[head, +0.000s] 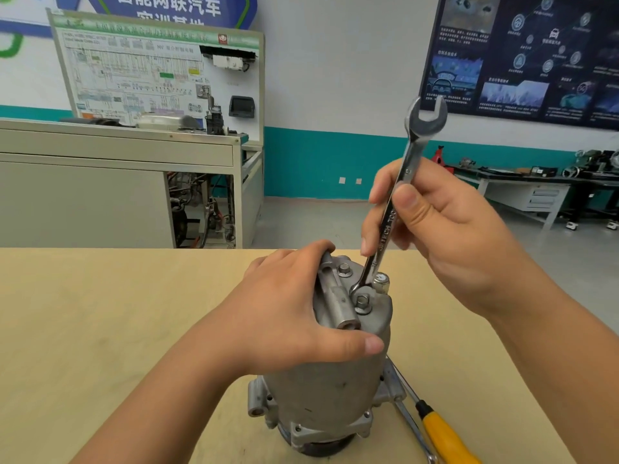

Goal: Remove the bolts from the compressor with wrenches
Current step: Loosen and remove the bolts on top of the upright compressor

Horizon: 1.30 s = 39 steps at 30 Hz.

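A grey metal compressor [330,393] stands upright on the wooden table [100,329]. My left hand [288,313] grips its top from the left, thumb across the front. Two hex bolts show on the top face: one at the back [343,269] and one nearer [362,302]. My right hand [438,229] holds a silver double open-end wrench [398,199] by its shaft, tilted steeply. The wrench's lower jaw sits just above and behind the nearer bolt, beside a silver capped port [381,282]. Its upper jaw points up in the air.
A yellow-handled screwdriver [442,433] and another silver wrench [413,426] lie on the table right of the compressor's base. Beyond the table stand a grey training cabinet [117,182] with a wiring board and, far right, a workbench [536,182] with parts.
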Each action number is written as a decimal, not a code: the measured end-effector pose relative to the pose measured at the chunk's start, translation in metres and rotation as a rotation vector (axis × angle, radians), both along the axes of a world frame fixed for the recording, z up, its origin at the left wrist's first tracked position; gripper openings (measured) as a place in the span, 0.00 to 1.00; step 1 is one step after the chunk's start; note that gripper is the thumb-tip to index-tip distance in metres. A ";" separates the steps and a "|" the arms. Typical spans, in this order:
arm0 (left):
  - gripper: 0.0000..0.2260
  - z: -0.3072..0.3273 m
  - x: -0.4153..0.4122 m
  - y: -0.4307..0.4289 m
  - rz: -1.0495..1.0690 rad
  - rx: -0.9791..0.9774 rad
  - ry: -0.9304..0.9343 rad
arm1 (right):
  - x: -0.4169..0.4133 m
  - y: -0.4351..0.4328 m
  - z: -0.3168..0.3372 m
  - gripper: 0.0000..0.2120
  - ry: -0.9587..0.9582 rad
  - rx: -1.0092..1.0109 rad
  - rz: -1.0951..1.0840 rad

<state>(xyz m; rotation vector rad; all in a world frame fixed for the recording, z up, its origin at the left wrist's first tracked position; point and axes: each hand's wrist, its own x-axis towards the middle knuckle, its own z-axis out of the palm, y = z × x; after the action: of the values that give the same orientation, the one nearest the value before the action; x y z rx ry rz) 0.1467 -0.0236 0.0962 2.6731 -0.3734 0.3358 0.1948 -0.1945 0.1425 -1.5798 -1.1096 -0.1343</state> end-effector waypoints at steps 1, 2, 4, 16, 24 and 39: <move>0.51 0.000 0.000 0.000 0.000 0.003 -0.002 | 0.001 0.000 0.002 0.07 0.018 -0.009 0.011; 0.51 0.000 0.000 -0.001 0.000 0.004 -0.003 | 0.002 -0.001 0.003 0.06 0.053 -0.010 0.040; 0.51 0.000 0.000 -0.001 -0.001 0.000 -0.004 | 0.004 -0.002 0.006 0.06 0.156 0.000 0.124; 0.49 0.001 -0.003 -0.001 -0.013 -0.042 -0.016 | -0.008 0.006 0.011 0.12 0.108 -0.096 -0.021; 0.49 -0.002 -0.006 0.001 -0.006 -0.028 -0.031 | -0.012 0.003 0.015 0.11 0.071 -0.073 -0.113; 0.50 -0.004 -0.013 0.002 -0.014 -0.038 -0.054 | -0.016 0.007 0.021 0.13 0.077 -0.176 -0.044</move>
<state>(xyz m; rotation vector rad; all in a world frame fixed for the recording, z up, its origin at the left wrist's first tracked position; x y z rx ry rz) 0.1337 -0.0214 0.0918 2.6273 -0.3977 0.4075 0.1793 -0.1880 0.1635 -1.7521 -1.0497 -0.0053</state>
